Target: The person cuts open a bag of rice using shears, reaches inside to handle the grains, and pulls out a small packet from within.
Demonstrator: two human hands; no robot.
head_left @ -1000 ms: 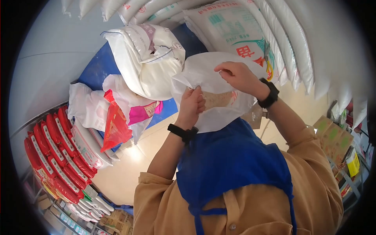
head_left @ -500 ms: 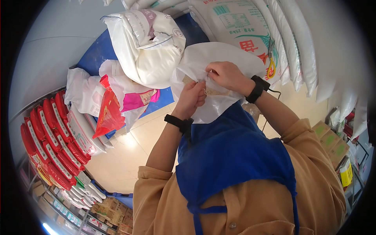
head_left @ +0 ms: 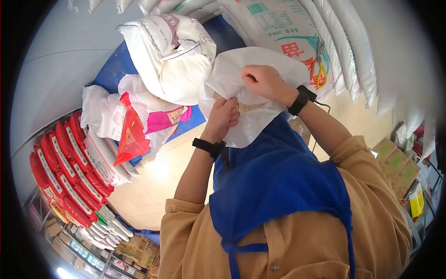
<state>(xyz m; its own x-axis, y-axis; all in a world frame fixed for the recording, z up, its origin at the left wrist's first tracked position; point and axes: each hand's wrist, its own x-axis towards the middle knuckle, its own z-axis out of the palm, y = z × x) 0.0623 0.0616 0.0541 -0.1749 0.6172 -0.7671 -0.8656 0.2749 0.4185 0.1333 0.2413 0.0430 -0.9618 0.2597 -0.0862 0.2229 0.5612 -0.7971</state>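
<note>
A white woven sack (head_left: 260, 128) lies open in front of my apron, with something tan showing at its middle. My left hand (head_left: 224, 118) is closed on a gathered fold of this sack, and a thin pale loop like string shows by its fingers. Above the sack, to the right of the left hand, my right hand (head_left: 265, 83) is raised with its fingers curled. Whatever it may hold is hidden. Close behind stands a full white sack (head_left: 169, 69) with a folded top. Yellow-handled scissors (head_left: 321, 74) lie on the printed 25 kg sacks to the right.
At left, crumpled white bags (head_left: 102, 111), a red plastic wrapper (head_left: 131, 135) and a pink packet (head_left: 162, 120) lie on a blue surface (head_left: 111, 69). Red packages (head_left: 69, 167) are stacked farther left. Cartons (head_left: 397, 165) stand at the right, and tiled floor (head_left: 139, 195) shows below.
My right hand has lifted up and slightly left, away from the left hand. The left hand keeps its hold on the sack. The view has shifted a little.
</note>
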